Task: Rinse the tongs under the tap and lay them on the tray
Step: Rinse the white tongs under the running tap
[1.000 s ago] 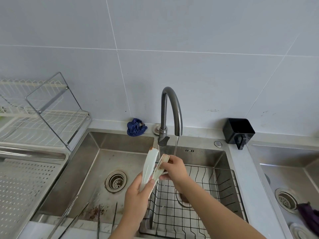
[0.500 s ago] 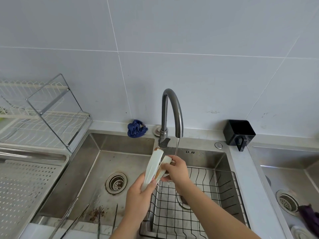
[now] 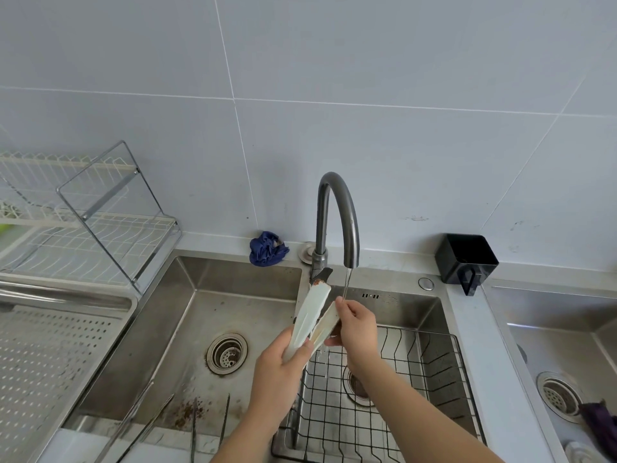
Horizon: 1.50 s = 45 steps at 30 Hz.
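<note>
White plastic tongs [image 3: 309, 314] with a brown stain at the upper tip stand tilted above the divide between the two sink basins. My left hand [image 3: 278, 372] grips their lower end. My right hand [image 3: 355, 329] pinches the right arm of the tongs, fingers right under the thin stream of water falling from the dark curved tap [image 3: 337, 212]. The perforated metal tray [image 3: 43, 365] lies at the left, beside the sink.
A black wire basket [image 3: 417, 396] sits in the right basin. Several thin metal tongs [image 3: 160, 419] lean in the left basin near its drain [image 3: 227, 352]. A wire dish rack [image 3: 83, 228] stands back left, a blue cloth [image 3: 267, 248] and a black holder [image 3: 465, 259] on the ledge.
The tongs and both hands have shifted slightly right, closer under the water stream. My right hand's fingers have moved up along the right arm of the tongs.
</note>
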Available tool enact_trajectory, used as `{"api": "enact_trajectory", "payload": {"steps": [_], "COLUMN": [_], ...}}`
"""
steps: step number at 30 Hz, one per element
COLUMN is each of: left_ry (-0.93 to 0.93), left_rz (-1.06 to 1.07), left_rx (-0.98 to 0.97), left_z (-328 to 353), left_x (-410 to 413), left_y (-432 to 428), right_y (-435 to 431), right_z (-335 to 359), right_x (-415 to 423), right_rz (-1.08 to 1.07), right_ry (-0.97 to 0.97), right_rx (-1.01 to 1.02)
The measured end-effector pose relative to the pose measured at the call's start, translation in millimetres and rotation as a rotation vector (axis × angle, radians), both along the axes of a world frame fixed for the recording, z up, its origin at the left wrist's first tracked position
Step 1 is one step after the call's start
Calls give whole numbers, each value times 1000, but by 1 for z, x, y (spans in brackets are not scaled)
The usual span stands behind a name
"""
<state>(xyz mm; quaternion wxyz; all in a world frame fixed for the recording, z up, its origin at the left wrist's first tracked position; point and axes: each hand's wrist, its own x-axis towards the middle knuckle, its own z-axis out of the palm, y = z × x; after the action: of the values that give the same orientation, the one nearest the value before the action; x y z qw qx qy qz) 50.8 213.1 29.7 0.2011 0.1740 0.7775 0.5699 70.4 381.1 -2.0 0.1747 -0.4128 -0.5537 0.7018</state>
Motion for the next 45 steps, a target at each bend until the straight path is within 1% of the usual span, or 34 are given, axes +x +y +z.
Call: {"api": "enact_trajectory", "payload": {"steps": [2, 5, 6, 10, 11, 15, 17, 19, 20, 25, 29, 31, 34, 37, 39, 43, 45], "left_ry": [5, 14, 9, -14, -10, -19, -43, -56, -51, -78, -48, -24, -47, -58, -57, -50, -41], "left_rz": [2, 1, 0, -10, -3, 25, -6, -33, -31, 4, -20, -18, -3, -16, -1, 48, 45], "left_rx": [-26, -61, -57, -11, -12, -32, -9, 23, 27, 26, 47, 33, 33, 46, 54, 59, 73], "left_z": [-2, -8, -10, -11, -11, -14, -15, -16, -17, -22, -19, -19, -21, -20, -20, -20, -18], "left_x": [0, -5, -5, 4, 3, -9, -9, -3, -1, -7, -1, -1, -6, -1, 4, -1, -3], "left_y": [1, -7, -9, -2, -1, -7, -6, -1, 2, -1, 4, 5, 0, 0, 4, 5, 4], "right_y": [-1, 4, 5, 5, 4, 6, 8, 8, 9, 12, 12, 9, 8, 9, 4, -10, -10], "right_z": [-1, 1, 2, 0, 0, 2, 2, 0, -1, 0, 2, 4, 6, 4, 4, 0, 1], "right_x": [0, 3, 4, 0, -1, 2, 4, 4, 3, 11, 8, 5, 7, 8, 4, 3, 4], "right_rz": [33, 158, 166, 89, 88, 193, 151, 75, 60, 175, 71, 89, 176, 109, 69, 216, 224], "right_ry": [-38, -6, 0, -56, -43, 52, 36, -35, -53, 37, -68, -64, -24, -45, -55, -40, -36], "right_rx": [-9, -185, -190, -5, -28, -189, -129, -12, 13, -113, 39, 12, -67, -4, -16, -56, -20]}}
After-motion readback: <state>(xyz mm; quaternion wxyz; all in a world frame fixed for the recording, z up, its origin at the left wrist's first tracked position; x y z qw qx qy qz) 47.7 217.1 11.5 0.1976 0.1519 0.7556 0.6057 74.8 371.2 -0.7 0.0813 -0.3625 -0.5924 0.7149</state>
